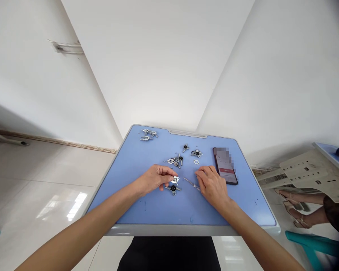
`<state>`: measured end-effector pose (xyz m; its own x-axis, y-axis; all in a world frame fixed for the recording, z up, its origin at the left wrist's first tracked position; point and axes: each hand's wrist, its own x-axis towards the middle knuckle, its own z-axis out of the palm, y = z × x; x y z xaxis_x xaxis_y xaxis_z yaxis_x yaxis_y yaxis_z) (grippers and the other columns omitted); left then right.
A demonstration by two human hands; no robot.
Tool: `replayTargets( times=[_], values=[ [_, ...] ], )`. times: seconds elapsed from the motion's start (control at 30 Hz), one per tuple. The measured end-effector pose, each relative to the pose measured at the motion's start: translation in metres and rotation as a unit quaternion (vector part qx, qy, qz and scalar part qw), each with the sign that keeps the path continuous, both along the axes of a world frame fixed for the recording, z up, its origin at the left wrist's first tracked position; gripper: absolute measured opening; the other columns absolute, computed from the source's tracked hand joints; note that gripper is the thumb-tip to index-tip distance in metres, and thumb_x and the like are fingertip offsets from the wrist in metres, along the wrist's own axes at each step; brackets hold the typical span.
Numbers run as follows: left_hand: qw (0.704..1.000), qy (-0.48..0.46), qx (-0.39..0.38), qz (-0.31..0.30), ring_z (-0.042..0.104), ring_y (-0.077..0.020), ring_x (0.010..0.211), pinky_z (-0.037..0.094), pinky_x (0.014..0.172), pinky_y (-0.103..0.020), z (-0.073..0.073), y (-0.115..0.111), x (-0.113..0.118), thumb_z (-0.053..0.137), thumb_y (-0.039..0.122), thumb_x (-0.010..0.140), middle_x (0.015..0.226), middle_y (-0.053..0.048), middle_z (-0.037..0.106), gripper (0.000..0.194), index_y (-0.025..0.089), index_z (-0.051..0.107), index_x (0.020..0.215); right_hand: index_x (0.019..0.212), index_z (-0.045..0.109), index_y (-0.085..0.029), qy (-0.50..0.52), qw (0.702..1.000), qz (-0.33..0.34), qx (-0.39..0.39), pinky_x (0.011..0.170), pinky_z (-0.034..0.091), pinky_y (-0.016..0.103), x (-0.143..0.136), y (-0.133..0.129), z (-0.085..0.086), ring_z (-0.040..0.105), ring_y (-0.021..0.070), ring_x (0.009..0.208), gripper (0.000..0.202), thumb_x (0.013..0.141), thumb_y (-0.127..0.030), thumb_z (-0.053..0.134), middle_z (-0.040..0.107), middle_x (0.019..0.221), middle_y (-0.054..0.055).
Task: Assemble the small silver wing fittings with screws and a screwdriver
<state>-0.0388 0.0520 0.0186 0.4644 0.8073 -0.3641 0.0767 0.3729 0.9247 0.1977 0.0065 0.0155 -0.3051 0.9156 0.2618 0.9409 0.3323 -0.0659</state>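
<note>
My left hand (pixel 157 177) pinches a small silver diamond-shaped flange plate (pixel 174 180) between thumb and fingertips. Just below the plate, a metal part with a round black centre and short arms (pixel 173 188) lies on the table, close to my left fingers. My right hand (pixel 211 184) rests on the table with its fingers curled in, and whatever the fingertips may hold is hidden. A small screwdriver with a clear handle (pixel 197 187) points left from beside my right thumb; I cannot tell whether the hand grips it. A thin loose diamond-shaped plate (pixel 196 162) lies beyond my right fingertips.
Several similar metal parts (pixel 178 159) lie mid-table, with one more (pixel 185 147) and a small group (pixel 197 153) behind. Silver brackets (pixel 149 133) sit at the back left. A phone (pixel 225 165) lies to the right on the blue table (pixel 158 214). A person's feet (pixel 298 214) show at right.
</note>
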Motion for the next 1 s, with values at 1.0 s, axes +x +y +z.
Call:
replayTargets(
  times=[1.0],
  values=[
    [0.870,0.295,0.396,-0.012,0.055,-0.0259,0.103,0.046,0.084,-0.039,-0.012,-0.027,-0.026,0.072,0.019,0.076,0.106,-0.003,0.069,0.047,0.025,0.061,0.122,0.075,0.064,-0.021,0.238,0.970,0.023,0.043,0.054,0.035,0.023,-0.061,-0.022,-0.011,0.054,0.0103,0.058,0.014,0.086,-0.017,0.058,0.062,0.063,-0.003]
  ],
)
